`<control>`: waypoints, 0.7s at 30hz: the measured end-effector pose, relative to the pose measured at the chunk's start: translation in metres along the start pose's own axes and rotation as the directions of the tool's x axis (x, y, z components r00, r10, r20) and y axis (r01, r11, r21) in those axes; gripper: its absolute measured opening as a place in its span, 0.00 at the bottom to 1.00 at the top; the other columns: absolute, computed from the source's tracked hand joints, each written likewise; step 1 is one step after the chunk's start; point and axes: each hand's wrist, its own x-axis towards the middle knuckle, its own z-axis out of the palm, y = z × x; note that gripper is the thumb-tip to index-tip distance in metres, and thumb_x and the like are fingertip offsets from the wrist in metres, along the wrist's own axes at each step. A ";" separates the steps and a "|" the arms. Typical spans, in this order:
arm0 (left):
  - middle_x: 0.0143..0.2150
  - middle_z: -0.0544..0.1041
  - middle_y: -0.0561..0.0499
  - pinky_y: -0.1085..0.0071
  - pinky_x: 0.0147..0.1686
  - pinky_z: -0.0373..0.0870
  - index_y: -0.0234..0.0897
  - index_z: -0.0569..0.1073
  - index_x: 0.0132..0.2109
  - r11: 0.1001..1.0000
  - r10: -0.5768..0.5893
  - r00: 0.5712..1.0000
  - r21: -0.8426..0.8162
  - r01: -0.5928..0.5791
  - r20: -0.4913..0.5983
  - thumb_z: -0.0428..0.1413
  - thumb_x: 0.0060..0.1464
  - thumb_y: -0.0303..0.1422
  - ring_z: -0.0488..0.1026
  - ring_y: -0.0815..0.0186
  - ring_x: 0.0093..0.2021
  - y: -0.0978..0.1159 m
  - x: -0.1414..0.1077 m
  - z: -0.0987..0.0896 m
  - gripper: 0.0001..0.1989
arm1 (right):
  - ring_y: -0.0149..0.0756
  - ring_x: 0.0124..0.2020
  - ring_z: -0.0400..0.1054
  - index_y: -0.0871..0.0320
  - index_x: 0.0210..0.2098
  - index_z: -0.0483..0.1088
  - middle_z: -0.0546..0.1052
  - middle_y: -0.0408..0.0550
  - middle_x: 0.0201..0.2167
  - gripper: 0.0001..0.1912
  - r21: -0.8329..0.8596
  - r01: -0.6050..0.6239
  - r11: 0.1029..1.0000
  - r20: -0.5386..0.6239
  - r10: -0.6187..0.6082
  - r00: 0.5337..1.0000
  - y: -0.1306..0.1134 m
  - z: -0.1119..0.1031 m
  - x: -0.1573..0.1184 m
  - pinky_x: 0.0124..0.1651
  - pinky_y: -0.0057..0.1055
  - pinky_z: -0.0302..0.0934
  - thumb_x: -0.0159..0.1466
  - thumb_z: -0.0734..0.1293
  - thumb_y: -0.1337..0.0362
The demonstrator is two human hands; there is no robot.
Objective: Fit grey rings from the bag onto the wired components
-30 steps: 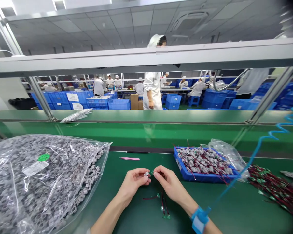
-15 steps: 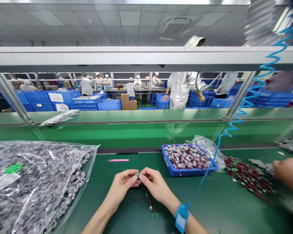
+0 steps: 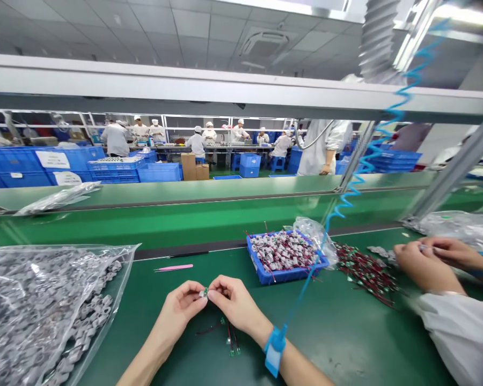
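At the middle of the bench my left hand (image 3: 177, 310) pinches a small grey-white plastic piece (image 3: 202, 294). The fingertips of my right hand (image 3: 238, 306) close on a tiny green circuit board (image 3: 206, 291) that meets this piece; whether the two are joined I cannot tell. Several more little boards with dark red wires (image 3: 231, 343) lie under my right hand. A blue wrist strap (image 3: 274, 351) with a coiled cord circles my right wrist. Pink tweezers (image 3: 175, 268) rest beyond my left hand.
On the left lies a clear bag of grey plastic parts (image 3: 36, 305). A blue tray (image 3: 282, 276) full of wired parts stands ahead, beside a heap of wired boards (image 3: 366, 273). At the right, a co-worker's hands (image 3: 426, 262) handle something small.
The view has turned right and tilted, so the bench things appear further left. More of the co-worker's hands and sleeve shows. My hands keep their pinch on the small parts.
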 end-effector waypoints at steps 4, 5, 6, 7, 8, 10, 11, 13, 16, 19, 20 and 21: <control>0.32 0.77 0.50 0.71 0.39 0.72 0.35 0.76 0.34 0.997 -0.049 0.997 -0.054 0.046 -0.060 0.67 0.39 0.41 0.74 0.65 0.34 0.001 -0.001 0.001 0.17 | 0.29 0.24 0.59 0.59 0.25 0.67 0.67 0.40 0.21 0.09 0.024 -0.003 1.000 -0.025 0.003 1.000 0.002 -0.002 0.002 0.29 0.26 0.54 0.57 0.66 0.60; 0.33 0.77 0.49 0.71 0.38 0.72 0.34 0.77 0.35 0.996 -0.058 0.996 -0.068 0.054 -0.063 0.68 0.39 0.42 0.74 0.65 0.34 0.002 -0.001 0.001 0.18 | 0.29 0.25 0.59 0.60 0.26 0.67 0.67 0.41 0.22 0.10 0.018 0.000 1.000 -0.025 0.001 1.000 0.002 -0.003 0.003 0.29 0.26 0.54 0.57 0.65 0.59; 0.33 0.78 0.47 0.71 0.39 0.72 0.33 0.77 0.36 0.995 -0.065 0.996 -0.085 0.060 -0.063 0.68 0.39 0.42 0.74 0.65 0.34 0.002 -0.001 0.001 0.19 | 0.30 0.25 0.60 0.60 0.26 0.67 0.68 0.41 0.22 0.10 0.010 0.002 1.000 -0.021 -0.002 1.000 0.003 -0.003 0.003 0.30 0.27 0.54 0.57 0.65 0.59; 0.34 0.79 0.46 0.70 0.39 0.73 0.32 0.78 0.37 0.993 -0.071 0.996 -0.103 0.064 -0.061 0.68 0.39 0.42 0.75 0.65 0.33 0.002 0.000 0.001 0.21 | 0.30 0.26 0.60 0.60 0.26 0.67 0.68 0.42 0.23 0.11 0.001 0.004 1.000 -0.015 -0.004 1.000 0.003 -0.004 0.004 0.31 0.27 0.55 0.58 0.64 0.58; 0.34 0.79 0.45 0.70 0.39 0.73 0.32 0.78 0.38 0.990 -0.076 0.995 -0.120 0.069 -0.058 0.68 0.39 0.43 0.75 0.65 0.33 0.002 0.000 0.002 0.22 | 0.31 0.27 0.60 0.60 0.27 0.68 0.68 0.43 0.23 0.11 -0.008 0.005 1.000 -0.008 -0.005 1.000 0.004 -0.005 0.004 0.31 0.28 0.55 0.58 0.64 0.58; 0.33 0.79 0.44 0.70 0.38 0.73 0.30 0.78 0.38 0.986 -0.080 0.994 -0.153 0.068 -0.073 0.68 0.37 0.43 0.75 0.65 0.32 0.001 0.001 0.002 0.23 | 0.31 0.26 0.59 0.61 0.27 0.68 0.68 0.43 0.23 0.12 -0.029 -0.003 1.000 0.003 0.003 1.000 0.005 -0.005 0.005 0.31 0.28 0.54 0.58 0.63 0.57; 0.33 0.79 0.44 0.70 0.37 0.73 0.30 0.78 0.37 0.985 -0.079 0.993 -0.163 0.064 -0.088 0.68 0.37 0.43 0.75 0.65 0.32 0.000 0.002 0.003 0.23 | 0.31 0.26 0.58 0.60 0.26 0.67 0.67 0.43 0.23 0.13 -0.040 -0.011 0.999 0.007 0.012 1.000 0.006 -0.005 0.006 0.30 0.28 0.53 0.58 0.63 0.56; 0.32 0.79 0.45 0.71 0.35 0.73 0.30 0.78 0.36 0.984 -0.080 0.991 -0.165 0.061 -0.111 0.68 0.37 0.43 0.75 0.66 0.31 0.001 0.002 0.004 0.22 | 0.30 0.24 0.56 0.60 0.24 0.65 0.64 0.41 0.21 0.14 -0.052 -0.035 0.998 0.020 0.036 0.999 0.006 -0.005 0.006 0.28 0.28 0.51 0.57 0.63 0.55; 0.30 0.78 0.46 0.72 0.34 0.73 0.30 0.77 0.35 0.986 -0.078 0.989 -0.155 0.058 -0.123 0.68 0.39 0.42 0.75 0.67 0.30 0.006 0.000 0.006 0.21 | 0.28 0.22 0.53 0.59 0.22 0.63 0.62 0.40 0.19 0.14 -0.042 -0.068 0.997 0.049 0.070 0.996 0.006 -0.005 0.006 0.27 0.27 0.49 0.56 0.63 0.55; 0.28 0.77 0.48 0.72 0.34 0.73 0.30 0.75 0.34 0.987 -0.076 0.989 -0.154 0.056 -0.127 0.67 0.39 0.43 0.74 0.68 0.29 0.010 -0.003 0.008 0.21 | 0.27 0.22 0.52 0.59 0.21 0.62 0.61 0.39 0.18 0.14 -0.028 -0.088 0.996 0.064 0.090 0.994 0.005 -0.003 0.006 0.26 0.26 0.47 0.56 0.63 0.55; 0.28 0.77 0.48 0.72 0.33 0.73 0.30 0.75 0.34 0.987 -0.073 0.989 -0.151 0.054 -0.126 0.67 0.39 0.43 0.74 0.68 0.28 0.011 -0.004 0.009 0.21 | 0.27 0.22 0.51 0.59 0.21 0.61 0.61 0.39 0.18 0.14 -0.028 -0.091 0.996 0.063 0.092 0.994 0.005 -0.003 0.006 0.25 0.26 0.47 0.56 0.63 0.56; 0.28 0.77 0.49 0.72 0.33 0.73 0.30 0.75 0.33 0.988 -0.069 0.990 -0.145 0.050 -0.124 0.67 0.39 0.43 0.74 0.68 0.28 0.012 -0.004 0.010 0.21 | 0.27 0.21 0.51 0.59 0.21 0.61 0.61 0.39 0.18 0.14 -0.028 -0.090 0.996 0.062 0.092 0.994 0.005 -0.002 0.006 0.25 0.26 0.47 0.55 0.63 0.56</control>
